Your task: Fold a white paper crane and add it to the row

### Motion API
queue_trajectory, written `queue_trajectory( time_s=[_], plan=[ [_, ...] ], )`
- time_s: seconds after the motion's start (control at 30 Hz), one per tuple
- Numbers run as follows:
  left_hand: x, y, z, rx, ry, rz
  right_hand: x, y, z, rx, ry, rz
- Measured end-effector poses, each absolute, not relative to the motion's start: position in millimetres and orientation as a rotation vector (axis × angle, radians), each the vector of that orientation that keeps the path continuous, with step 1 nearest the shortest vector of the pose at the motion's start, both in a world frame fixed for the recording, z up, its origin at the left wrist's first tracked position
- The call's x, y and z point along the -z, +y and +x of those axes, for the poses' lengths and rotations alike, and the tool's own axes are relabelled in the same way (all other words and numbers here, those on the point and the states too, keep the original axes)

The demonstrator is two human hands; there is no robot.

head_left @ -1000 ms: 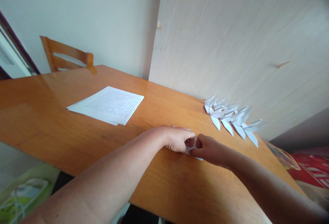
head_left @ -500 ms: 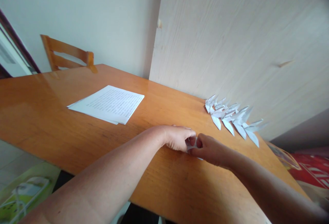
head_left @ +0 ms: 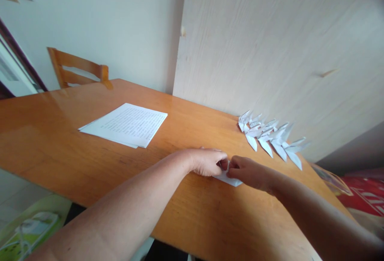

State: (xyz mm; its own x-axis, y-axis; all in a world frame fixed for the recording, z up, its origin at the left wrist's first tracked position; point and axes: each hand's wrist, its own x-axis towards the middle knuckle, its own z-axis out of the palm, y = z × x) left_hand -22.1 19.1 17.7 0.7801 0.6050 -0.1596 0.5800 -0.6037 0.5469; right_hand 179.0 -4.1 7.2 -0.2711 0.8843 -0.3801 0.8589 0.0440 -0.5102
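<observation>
Lying under both hands' (head_left: 210, 162) fingertips; folded paper (head_left: 229, 180).

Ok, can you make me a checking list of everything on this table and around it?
Surface: wooden table, shiny.
Job's things: small white paper flat on the table, pinched between both hands.
Clutter: stack of printed sheets; row of folded paper pieces by the board.
Grippers: left hand and right hand both on the paper.
Cables: nothing seen.
Surroundings: wooden chair, pale wooden board, wall.
</observation>
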Motion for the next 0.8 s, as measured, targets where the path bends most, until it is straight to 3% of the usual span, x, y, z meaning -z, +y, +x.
queue_trajectory(
  time_s=[0.27,0.8],
  plan=[
    [-17,12,-19,-0.108,0.911,2.479,-6,-3,184,-1.089,-2.283,-1.779],
    [-20,11,-22,-0.029,0.886,2.489,-19,11,197,-1.028,-2.322,-1.997]
  ],
)
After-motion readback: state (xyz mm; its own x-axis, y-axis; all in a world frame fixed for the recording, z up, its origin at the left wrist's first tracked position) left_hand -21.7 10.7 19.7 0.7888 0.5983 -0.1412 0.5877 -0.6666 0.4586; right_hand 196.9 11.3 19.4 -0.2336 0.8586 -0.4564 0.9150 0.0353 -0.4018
